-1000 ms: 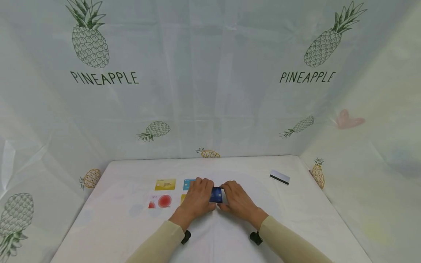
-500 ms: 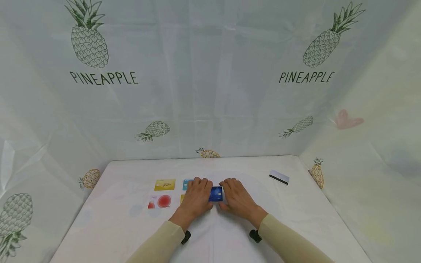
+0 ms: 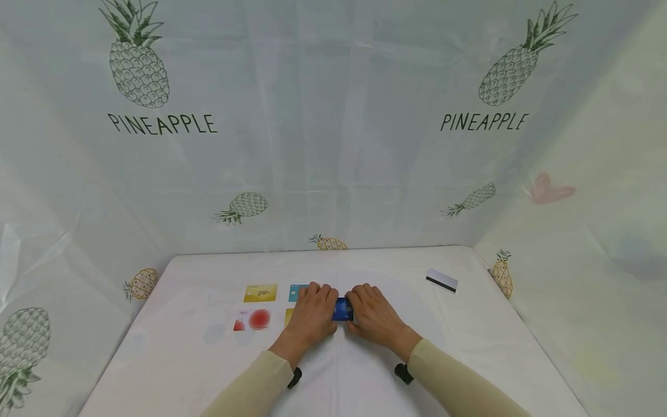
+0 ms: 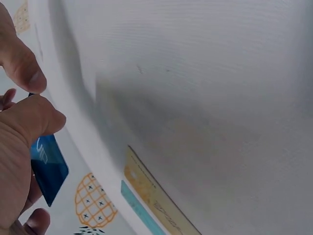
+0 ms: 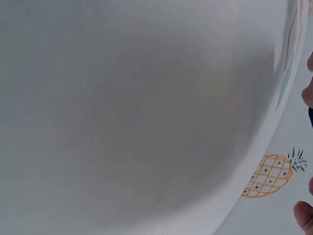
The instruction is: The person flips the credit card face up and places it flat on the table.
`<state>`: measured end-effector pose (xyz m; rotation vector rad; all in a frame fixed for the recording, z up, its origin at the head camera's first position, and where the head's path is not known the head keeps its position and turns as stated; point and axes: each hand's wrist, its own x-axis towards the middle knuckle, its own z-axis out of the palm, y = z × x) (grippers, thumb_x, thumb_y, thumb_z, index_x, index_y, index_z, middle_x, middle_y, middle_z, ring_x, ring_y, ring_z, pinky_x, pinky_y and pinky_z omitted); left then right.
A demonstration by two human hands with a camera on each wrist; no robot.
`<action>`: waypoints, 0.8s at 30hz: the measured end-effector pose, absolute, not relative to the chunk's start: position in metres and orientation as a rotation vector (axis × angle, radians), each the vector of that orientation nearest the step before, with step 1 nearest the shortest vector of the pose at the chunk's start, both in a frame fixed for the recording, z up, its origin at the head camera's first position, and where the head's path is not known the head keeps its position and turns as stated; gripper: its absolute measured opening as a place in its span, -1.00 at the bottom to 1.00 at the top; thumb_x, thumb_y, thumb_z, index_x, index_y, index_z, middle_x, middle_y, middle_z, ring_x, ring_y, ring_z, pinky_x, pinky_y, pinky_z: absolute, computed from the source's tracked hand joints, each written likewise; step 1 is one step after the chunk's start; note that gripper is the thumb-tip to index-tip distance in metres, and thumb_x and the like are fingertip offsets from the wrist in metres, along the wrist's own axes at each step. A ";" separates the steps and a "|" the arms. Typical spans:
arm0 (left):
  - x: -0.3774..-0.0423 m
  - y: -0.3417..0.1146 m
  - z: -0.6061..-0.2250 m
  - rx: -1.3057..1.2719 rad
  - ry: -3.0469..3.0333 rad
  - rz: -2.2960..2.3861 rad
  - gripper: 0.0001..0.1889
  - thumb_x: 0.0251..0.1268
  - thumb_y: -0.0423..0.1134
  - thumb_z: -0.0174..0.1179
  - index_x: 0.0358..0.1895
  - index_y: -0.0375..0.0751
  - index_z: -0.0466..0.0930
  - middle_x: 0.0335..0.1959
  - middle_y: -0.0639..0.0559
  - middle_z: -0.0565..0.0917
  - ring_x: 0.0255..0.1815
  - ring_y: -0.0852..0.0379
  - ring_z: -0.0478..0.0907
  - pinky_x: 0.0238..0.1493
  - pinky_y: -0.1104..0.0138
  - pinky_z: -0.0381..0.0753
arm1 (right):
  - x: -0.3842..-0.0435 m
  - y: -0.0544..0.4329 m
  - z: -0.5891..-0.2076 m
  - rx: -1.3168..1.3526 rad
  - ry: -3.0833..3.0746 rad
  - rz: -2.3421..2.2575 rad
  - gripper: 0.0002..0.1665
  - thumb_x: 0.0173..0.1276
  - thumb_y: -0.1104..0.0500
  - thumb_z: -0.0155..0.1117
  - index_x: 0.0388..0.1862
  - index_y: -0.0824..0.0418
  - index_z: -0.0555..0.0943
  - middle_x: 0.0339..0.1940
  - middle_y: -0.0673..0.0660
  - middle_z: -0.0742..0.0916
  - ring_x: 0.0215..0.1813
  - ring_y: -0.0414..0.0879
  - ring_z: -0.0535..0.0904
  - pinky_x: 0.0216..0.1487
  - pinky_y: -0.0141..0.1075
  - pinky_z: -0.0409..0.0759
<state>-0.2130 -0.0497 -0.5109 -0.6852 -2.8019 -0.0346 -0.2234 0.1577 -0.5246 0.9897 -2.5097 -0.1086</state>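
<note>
A blue bank card with a chip is held up between my two hands over the white table. My left hand grips its left part, with the thumb along the near edge. At its right end the curled fingers and thumb of my right hand pinch the card. In the left wrist view the blue card shows beyond my left hand. Only fingertips of the right hand enter the right wrist view.
On the table left of the hands lie a gold card, a white card with a red circle, a light blue card and a yellow card, both partly covered. A grey striped card lies at right.
A pale piece seen earlier between the blue card and my right hand no longer shows. The right fingers have closed in on the card's right edge. My left hand stays nearly in place.
</note>
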 end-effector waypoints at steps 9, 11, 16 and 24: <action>-0.214 -0.061 -0.515 -0.649 -2.799 -0.075 -0.35 0.08 0.06 0.59 0.18 -0.10 0.54 0.10 -0.01 0.64 0.18 -0.07 0.43 0.18 -0.02 0.44 | -0.225 0.169 -0.527 0.949 -2.564 -0.103 -0.26 0.26 -0.21 0.53 0.22 0.22 0.56 0.05 0.08 0.64 0.06 -0.07 0.51 0.10 -0.21 0.54; -0.215 -0.062 -0.517 -0.660 -2.789 -0.072 -0.36 0.08 0.06 0.58 0.17 -0.10 0.55 0.09 0.00 0.65 0.17 -0.07 0.44 0.15 -0.01 0.43 | -0.226 0.171 -0.529 0.952 -2.565 -0.109 -0.27 0.27 -0.21 0.52 0.22 0.22 0.56 0.05 0.08 0.64 0.05 -0.07 0.51 0.08 -0.22 0.54; -0.215 -0.058 -0.519 -0.667 -2.805 -0.013 -0.34 0.13 0.11 0.54 0.22 -0.11 0.54 0.12 0.00 0.64 0.18 -0.06 0.44 0.14 0.02 0.41 | -0.227 0.175 -0.532 0.963 -2.543 -0.119 -0.29 0.27 -0.20 0.51 0.20 0.22 0.57 0.03 0.08 0.64 0.02 -0.07 0.51 0.04 -0.23 0.53; -0.218 -0.046 -0.528 -0.633 -2.814 0.087 -0.35 0.17 0.15 0.48 0.22 -0.13 0.54 0.06 -0.01 0.62 0.10 -0.07 0.43 0.09 0.03 0.44 | -0.232 0.179 -0.538 0.969 -2.511 -0.084 -0.32 0.23 -0.17 0.55 0.15 0.23 0.59 -0.03 0.09 0.66 -0.02 -0.04 0.53 -0.01 -0.19 0.55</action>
